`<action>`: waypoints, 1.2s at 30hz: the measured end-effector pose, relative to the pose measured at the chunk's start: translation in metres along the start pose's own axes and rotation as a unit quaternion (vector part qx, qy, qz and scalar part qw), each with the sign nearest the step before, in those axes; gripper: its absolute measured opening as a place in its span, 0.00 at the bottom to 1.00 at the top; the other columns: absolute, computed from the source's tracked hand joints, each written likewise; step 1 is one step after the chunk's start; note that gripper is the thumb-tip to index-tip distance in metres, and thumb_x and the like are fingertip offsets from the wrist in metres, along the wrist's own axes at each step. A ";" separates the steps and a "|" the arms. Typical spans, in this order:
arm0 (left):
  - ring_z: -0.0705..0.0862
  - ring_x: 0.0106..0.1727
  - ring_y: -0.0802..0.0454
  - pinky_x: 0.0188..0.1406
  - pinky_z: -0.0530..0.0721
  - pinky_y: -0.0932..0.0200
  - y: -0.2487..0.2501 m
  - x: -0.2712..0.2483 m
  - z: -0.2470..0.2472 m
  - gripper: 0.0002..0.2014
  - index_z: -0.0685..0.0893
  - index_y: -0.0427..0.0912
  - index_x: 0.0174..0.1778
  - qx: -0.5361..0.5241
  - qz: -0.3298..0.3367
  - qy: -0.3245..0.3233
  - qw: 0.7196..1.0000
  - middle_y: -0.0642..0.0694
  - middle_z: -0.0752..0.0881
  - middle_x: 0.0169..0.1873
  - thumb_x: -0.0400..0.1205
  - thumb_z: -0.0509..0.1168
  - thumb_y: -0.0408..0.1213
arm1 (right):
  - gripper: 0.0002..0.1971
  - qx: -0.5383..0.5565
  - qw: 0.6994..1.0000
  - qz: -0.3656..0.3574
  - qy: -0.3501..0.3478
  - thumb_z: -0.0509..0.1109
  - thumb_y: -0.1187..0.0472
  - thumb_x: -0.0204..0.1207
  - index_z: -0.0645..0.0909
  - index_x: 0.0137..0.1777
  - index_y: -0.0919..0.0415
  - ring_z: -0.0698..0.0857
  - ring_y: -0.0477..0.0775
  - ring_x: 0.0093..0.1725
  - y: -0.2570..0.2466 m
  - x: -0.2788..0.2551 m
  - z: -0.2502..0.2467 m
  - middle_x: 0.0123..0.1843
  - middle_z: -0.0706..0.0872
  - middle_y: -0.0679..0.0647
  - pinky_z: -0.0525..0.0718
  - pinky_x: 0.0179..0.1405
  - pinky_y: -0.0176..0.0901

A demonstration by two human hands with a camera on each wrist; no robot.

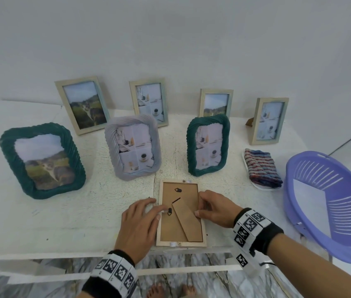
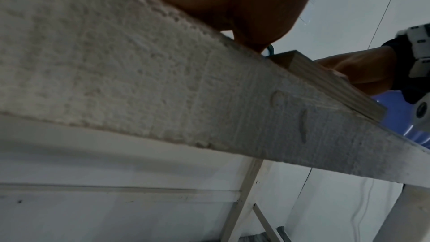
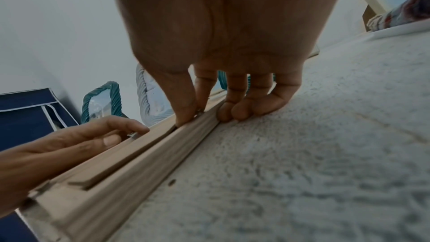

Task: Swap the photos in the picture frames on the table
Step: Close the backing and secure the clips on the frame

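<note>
the head view is evenly and softly lit, with faint shadows under the left hand [image 1: 140, 220] and right hand [image 1: 215, 208]; straight edges bow toward its borders. both wrist views are dimmer and grainy, and the palm nearest each lens is blurred and underexposed.

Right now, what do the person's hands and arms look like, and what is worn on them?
Both forearms are bare, without sleeves. The left hand and the right hand wear no gloves. Each wrist carries a black band with a ring of white blocks printed with square black-and-white markers. A thin black cable leaves the right one.
</note>
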State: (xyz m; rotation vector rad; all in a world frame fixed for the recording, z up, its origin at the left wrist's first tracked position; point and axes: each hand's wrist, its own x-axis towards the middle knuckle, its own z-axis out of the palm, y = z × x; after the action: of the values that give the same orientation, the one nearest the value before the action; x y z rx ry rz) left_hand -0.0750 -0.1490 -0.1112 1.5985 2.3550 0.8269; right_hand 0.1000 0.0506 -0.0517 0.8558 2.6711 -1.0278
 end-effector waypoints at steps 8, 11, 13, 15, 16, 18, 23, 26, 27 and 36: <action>0.69 0.69 0.60 0.62 0.64 0.58 0.001 0.001 -0.001 0.17 0.77 0.68 0.65 -0.007 -0.007 -0.001 1.000 0.62 0.75 0.66 0.85 0.48 0.50 | 0.13 -0.047 0.999 0.005 0.003 0.71 0.47 0.75 0.72 0.37 0.49 0.78 0.47 0.39 -0.004 0.006 -0.007 0.40 0.80 0.47 0.78 0.41 0.44; 0.68 0.71 0.58 0.66 0.65 0.57 0.000 0.001 0.000 0.22 0.70 0.61 0.75 -0.013 -0.016 -0.010 1.000 0.60 0.75 0.69 0.86 0.46 0.53 | 0.08 -0.090 0.989 -0.010 0.116 0.66 0.49 0.78 0.77 0.50 0.51 0.79 0.49 0.45 -0.011 0.014 -0.008 0.46 0.79 0.48 0.78 0.43 0.40; 0.68 0.72 0.58 0.68 0.65 0.56 -0.001 0.001 0.000 0.24 0.69 0.57 0.77 -0.010 -0.018 -0.014 1.000 0.59 0.75 0.70 0.86 0.45 0.54 | 0.14 -0.098 0.984 -0.017 0.150 0.63 0.53 0.80 0.77 0.64 0.54 0.77 0.51 0.51 -0.015 0.020 -0.004 0.53 0.77 0.50 0.78 0.50 0.42; 0.68 0.72 0.58 0.67 0.65 0.57 -0.002 0.000 0.001 0.24 0.70 0.57 0.78 -0.007 -0.013 -0.017 1.000 0.60 0.75 0.70 0.86 0.46 0.53 | 0.21 -0.120 0.983 -0.011 0.137 0.61 0.58 0.81 0.72 0.73 0.57 0.75 0.54 0.53 -0.019 0.025 0.003 0.58 0.75 0.55 0.78 0.53 0.44; 0.69 0.72 0.58 0.67 0.65 0.57 -0.002 0.000 0.001 0.23 0.70 0.57 0.78 -0.006 -0.012 -0.017 1.000 0.61 0.75 0.70 0.87 0.46 0.53 | 0.23 -0.135 0.982 -0.005 0.129 0.60 0.60 0.80 0.70 0.76 0.58 0.74 0.56 0.53 -0.020 0.027 0.006 0.59 0.73 0.56 0.77 0.53 0.43; 0.69 0.71 0.58 0.66 0.66 0.57 -0.002 0.000 0.000 0.23 0.72 0.57 0.77 -0.006 -0.011 -0.011 1.000 0.61 0.76 0.69 0.86 0.47 0.53 | 0.25 -0.147 0.981 0.008 0.123 0.59 0.62 0.79 0.68 0.77 0.59 0.73 0.57 0.54 -0.022 0.028 0.009 0.61 0.72 0.58 0.75 0.55 0.43; 0.69 0.71 0.59 0.65 0.66 0.59 0.000 0.000 0.000 0.23 0.73 0.56 0.77 -0.008 -0.006 0.001 1.000 0.62 0.76 0.68 0.86 0.49 0.53 | 0.28 -0.121 0.985 0.022 0.118 0.59 0.65 0.77 0.66 0.79 0.59 0.71 0.57 0.57 -0.024 0.024 0.010 0.64 0.70 0.59 0.72 0.59 0.42; 0.69 0.70 0.59 0.64 0.63 0.63 0.001 0.000 -0.001 0.23 0.73 0.56 0.77 -0.005 -0.002 0.002 1.000 0.62 0.76 0.68 0.86 0.49 0.52 | 0.30 -0.125 0.985 0.024 0.115 0.59 0.65 0.77 0.65 0.81 0.59 0.70 0.57 0.58 -0.025 0.023 0.011 0.65 0.69 0.58 0.71 0.61 0.42; 0.69 0.70 0.59 0.64 0.63 0.63 0.001 0.000 0.000 0.23 0.73 0.56 0.77 -0.004 -0.003 0.001 1.000 0.62 0.76 0.68 0.86 0.49 0.52 | 0.30 -0.125 0.985 0.024 0.115 0.59 0.66 0.77 0.64 0.81 0.58 0.69 0.57 0.58 -0.025 0.023 0.012 0.66 0.69 0.58 0.70 0.62 0.42; 0.70 0.70 0.57 0.63 0.62 0.63 -0.002 0.001 0.001 0.23 0.73 0.57 0.77 0.004 -0.004 0.004 1.000 0.61 0.76 0.69 0.86 0.49 0.52 | 0.23 -0.079 0.994 0.023 0.069 0.57 0.61 0.82 0.74 0.75 0.45 0.66 0.58 0.63 -0.032 0.014 0.007 0.66 0.67 0.55 0.62 0.63 0.41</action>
State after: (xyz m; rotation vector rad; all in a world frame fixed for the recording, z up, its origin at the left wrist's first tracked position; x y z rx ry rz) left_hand -0.0761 -0.1481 -0.1128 1.5898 2.3720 0.8231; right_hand 0.0700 0.0335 -0.0434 0.9835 2.7857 -0.7619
